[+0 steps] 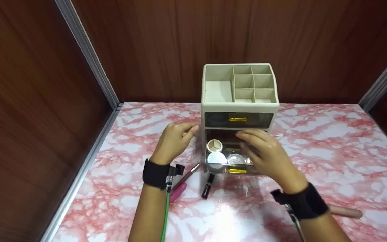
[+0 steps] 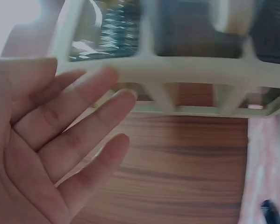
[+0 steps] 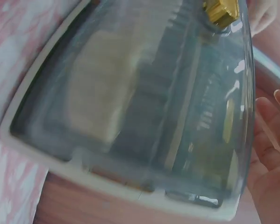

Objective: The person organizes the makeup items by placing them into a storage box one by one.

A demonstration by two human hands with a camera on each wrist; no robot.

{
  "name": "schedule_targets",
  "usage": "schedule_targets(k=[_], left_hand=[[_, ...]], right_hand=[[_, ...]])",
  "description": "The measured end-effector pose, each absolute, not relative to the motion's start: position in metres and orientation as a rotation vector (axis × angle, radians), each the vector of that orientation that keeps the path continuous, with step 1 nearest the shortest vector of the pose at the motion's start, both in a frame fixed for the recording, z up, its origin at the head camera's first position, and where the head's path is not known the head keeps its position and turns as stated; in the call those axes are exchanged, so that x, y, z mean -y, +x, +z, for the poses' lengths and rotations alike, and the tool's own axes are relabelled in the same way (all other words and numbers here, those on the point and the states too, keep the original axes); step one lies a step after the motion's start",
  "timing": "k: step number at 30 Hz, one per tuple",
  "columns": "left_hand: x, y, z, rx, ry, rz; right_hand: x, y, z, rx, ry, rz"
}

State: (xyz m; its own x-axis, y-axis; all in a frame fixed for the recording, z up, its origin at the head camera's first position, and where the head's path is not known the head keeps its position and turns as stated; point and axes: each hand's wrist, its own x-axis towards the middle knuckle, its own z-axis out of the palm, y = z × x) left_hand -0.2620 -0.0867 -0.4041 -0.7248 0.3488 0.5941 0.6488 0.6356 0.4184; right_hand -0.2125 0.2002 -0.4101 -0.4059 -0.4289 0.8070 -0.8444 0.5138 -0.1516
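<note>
A cream makeup organizer (image 1: 240, 107) stands on the table with its lower clear drawer (image 1: 228, 165) pulled out. Inside that drawer lie a round three-shade palette (image 1: 214, 146), a white round case (image 1: 216, 158) and a clear-topped round case (image 1: 236, 159). Over the drawer's right part hovers my right hand (image 1: 269, 156), fingers loosely bent and holding nothing. My left hand (image 1: 173, 141) is at the organizer's left side; in the left wrist view its fingers (image 2: 86, 121) are extended and nothing is in them. Whether either hand touches the organizer I cannot tell.
In front of the drawer lies a dark tube (image 1: 208, 186). A slim pen-like stick (image 1: 190, 174) and a pink object (image 1: 178, 192) lie near my left wrist. A beige cylinder (image 1: 346, 211) is beside my right wrist. Brown wood-grain panels (image 1: 166, 50) stand behind the marbled table (image 1: 321, 151).
</note>
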Motion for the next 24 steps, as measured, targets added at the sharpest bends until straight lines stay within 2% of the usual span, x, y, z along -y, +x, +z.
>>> schedule_targets(k=[5, 15, 19, 24], left_hand=[[0.087, -0.245, -0.392, 2.348, -0.858, -0.77], [0.098, -0.228, -0.378, 2.251, -0.919, -0.874], [0.096, -0.223, -0.385, 2.304, -0.972, -0.795], [0.1, -0.215, -0.412, 2.419, -0.983, -0.641]], right_hand=[[-0.225, -0.2, -0.418, 1.948, 0.978, 0.759], [-0.259, -0.174, -0.444, 1.842, 0.689, 0.832], [-0.273, -0.171, -0.46, 1.879, 0.644, 0.816], [-0.285, -0.172, -0.48, 2.0, 0.678, 0.768]])
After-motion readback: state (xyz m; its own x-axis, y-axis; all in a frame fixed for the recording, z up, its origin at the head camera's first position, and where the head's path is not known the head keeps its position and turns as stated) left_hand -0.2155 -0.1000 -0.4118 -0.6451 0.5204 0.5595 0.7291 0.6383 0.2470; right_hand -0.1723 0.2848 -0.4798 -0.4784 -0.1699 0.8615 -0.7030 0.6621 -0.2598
